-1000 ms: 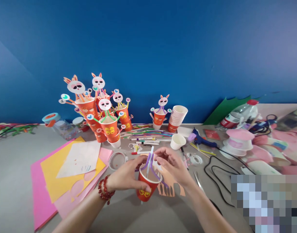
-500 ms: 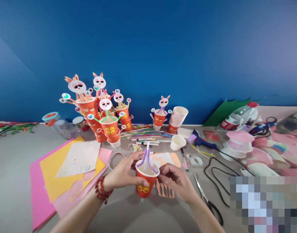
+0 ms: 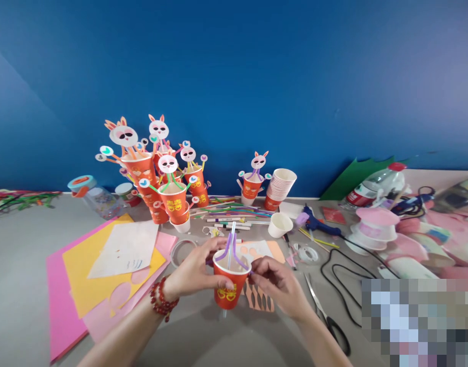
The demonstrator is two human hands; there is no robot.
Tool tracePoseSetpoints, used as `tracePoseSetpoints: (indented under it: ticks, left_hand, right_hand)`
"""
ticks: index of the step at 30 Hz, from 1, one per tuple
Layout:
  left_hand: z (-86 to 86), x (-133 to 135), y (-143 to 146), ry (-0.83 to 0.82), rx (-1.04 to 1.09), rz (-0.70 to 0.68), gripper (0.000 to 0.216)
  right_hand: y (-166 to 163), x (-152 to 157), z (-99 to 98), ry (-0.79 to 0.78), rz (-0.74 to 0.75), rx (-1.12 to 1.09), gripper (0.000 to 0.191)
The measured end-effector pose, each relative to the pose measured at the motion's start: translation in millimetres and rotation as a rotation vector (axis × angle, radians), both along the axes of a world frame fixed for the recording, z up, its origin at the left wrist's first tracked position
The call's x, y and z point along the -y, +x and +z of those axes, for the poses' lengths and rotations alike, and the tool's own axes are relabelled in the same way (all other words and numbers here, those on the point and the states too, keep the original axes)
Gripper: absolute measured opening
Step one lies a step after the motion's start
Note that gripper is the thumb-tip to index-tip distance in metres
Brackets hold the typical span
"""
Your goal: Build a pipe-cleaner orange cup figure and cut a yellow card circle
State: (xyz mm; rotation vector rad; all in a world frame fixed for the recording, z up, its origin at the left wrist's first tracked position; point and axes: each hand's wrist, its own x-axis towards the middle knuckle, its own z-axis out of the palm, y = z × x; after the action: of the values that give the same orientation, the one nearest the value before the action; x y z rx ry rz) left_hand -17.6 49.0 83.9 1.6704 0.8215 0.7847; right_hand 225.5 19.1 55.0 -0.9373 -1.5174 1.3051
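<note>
My left hand [image 3: 197,272] is wrapped round a red paper cup [image 3: 226,293] with yellow printing, thumb across its front. Out of the cup's mouth rises a clear straw [image 3: 233,232] with purple pipe cleaners [image 3: 229,251] bent down from it to both sides. A short piece of clear straw shows below the cup's base. At the right side of the rim, my right hand [image 3: 275,280] pinches the end of a purple pipe cleaner that comes out there. Under and behind this hand lies an orange paper sheet [image 3: 261,300] with cut-out shapes.
Several finished rabbit-faced cups [image 3: 171,196] stand at the back left, one more [image 3: 252,186] beside a cup stack [image 3: 280,188]. Coloured paper [image 3: 75,275] lies left. Scissors [image 3: 325,316], a black cord [image 3: 335,278] and a blue glue gun [image 3: 321,224] are on the right.
A purple end now shows between my right fingertips at the cup's side. The cup has barely moved in my left hand.
</note>
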Motion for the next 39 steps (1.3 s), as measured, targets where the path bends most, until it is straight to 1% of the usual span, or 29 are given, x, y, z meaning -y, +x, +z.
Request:
tracePoseSetpoints:
  ticks: [6,14,19,25,27,29,32,35,39]
  left_hand:
    - [-0.4,0,0,0.02,-0.014,-0.015,0.082]
    - [2.9,0,-2,0.041,-0.082,-0.007,0.096]
    - [5.3,0,-1,0.014,-0.116,-0.008,0.099]
    - [4.9,-1,0,0.037,-0.143,0.0,0.102]
    - [5.6,-2,0,0.034,-0.158,-0.002,0.103]
    - [6.9,-2,1,0.027,-0.165,-0.011,0.103]
    - [9.5,0,3,0.028,-0.187,-0.02,0.101]
    - [11.1,2,5,0.038,-0.212,-0.03,0.1]
    - [11.8,4,7,0.048,-0.224,-0.034,0.101]
  right_hand:
    - [3,-1,-1.9,-0.007,0.01,-0.001,0.025]
    - [7,-2,-0.7,-0.03,0.052,0.053,0.026]
    - [10,-4,7.2,-0.004,0.081,0.107,0.022]
    - [11,-7,15.3,0.059,0.037,0.121,0.016]
    - [10,-8,18.4,0.116,0.009,0.147,0.012]
    - [10,-9,23.0,0.205,-0.013,0.204,0.01]
    - [6,-12,32.4,0.313,-0.022,0.258,0.011]
    - [-3,-17,41.3,0.309,-0.013,0.234,0.013]
    - [-20,-22,44.6,0.231,-0.014,0.205,0.014]
